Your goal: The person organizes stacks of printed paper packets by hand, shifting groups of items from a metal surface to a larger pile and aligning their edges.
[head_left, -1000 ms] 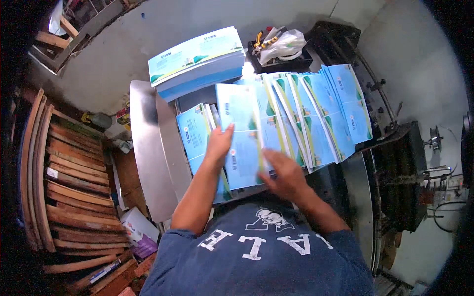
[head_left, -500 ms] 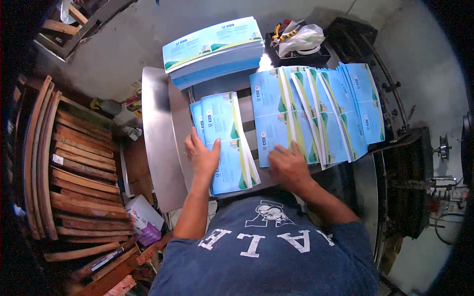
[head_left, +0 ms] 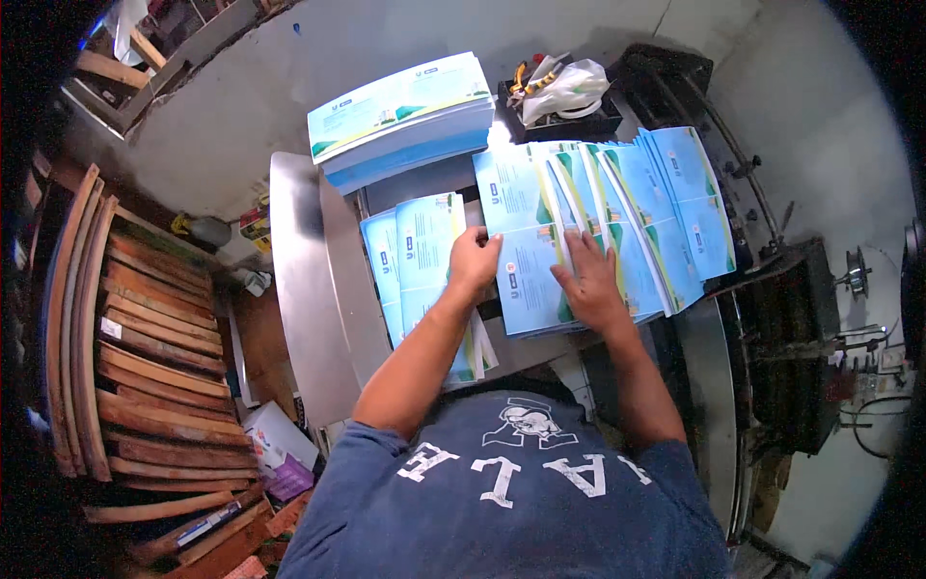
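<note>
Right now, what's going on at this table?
A person is handling a fanned row of blue printed sheets with both bare hands. The left hand is at the row's left edge, its grip unclear; the right hand lies on top. A smaller pile sits to the left, with a tall stack behind it.

One tall paper stack, two fanned groups

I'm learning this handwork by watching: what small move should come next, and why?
Probably lift the leftmost blue printed bundle by its left edge: the left hand is already at that edge, and the right hand lies spread over the fanned row.
</note>
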`<action>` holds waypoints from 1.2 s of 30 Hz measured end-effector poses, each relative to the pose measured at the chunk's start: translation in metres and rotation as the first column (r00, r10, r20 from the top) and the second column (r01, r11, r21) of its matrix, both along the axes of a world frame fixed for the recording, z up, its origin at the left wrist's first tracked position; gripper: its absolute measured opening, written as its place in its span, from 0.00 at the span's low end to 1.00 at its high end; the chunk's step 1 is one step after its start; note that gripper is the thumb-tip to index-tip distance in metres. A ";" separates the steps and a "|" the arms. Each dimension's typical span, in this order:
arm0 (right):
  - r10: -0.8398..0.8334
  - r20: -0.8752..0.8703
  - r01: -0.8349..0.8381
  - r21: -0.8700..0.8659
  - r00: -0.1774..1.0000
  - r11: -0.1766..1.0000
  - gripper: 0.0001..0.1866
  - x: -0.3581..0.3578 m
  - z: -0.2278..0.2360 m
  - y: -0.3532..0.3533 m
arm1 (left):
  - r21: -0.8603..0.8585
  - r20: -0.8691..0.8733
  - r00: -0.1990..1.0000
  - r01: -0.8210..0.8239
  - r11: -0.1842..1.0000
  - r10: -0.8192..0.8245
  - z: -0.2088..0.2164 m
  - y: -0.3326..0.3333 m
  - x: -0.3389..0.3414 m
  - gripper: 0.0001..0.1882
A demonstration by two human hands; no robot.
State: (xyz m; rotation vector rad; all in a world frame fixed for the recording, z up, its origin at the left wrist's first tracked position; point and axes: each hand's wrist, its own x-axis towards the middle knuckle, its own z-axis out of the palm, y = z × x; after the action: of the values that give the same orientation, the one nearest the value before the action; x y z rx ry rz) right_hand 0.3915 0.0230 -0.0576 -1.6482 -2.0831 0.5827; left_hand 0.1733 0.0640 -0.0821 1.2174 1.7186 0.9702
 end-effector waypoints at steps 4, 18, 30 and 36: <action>0.039 0.128 -0.044 0.039 0.991 0.998 0.33 0.002 -0.007 -0.001 | 0.261 -0.026 0.991 -0.117 0.958 0.129 0.020 -0.020 -0.026 0.15; 0.057 0.347 -0.102 0.110 0.936 0.989 0.34 -0.008 -0.014 -0.005 | 0.153 -0.068 0.995 0.084 0.985 -0.075 0.024 -0.069 0.005 0.26; 0.115 -0.020 -0.116 -0.038 0.993 0.993 0.37 0.015 -0.003 0.001 | -0.107 0.608 0.790 -0.018 0.994 0.080 0.000 -0.025 0.047 0.19; 0.095 -0.070 -0.099 -0.043 0.993 0.994 0.38 0.018 -0.008 0.003 | -0.023 0.118 0.993 -0.015 1.000 0.017 0.023 -0.029 0.045 0.17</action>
State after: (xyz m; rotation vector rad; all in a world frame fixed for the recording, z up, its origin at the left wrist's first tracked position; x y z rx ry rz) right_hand 0.4094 0.0256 -0.0660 -1.5360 -2.1243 0.7135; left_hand 0.2180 0.0347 -0.0590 1.1117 1.6446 1.0099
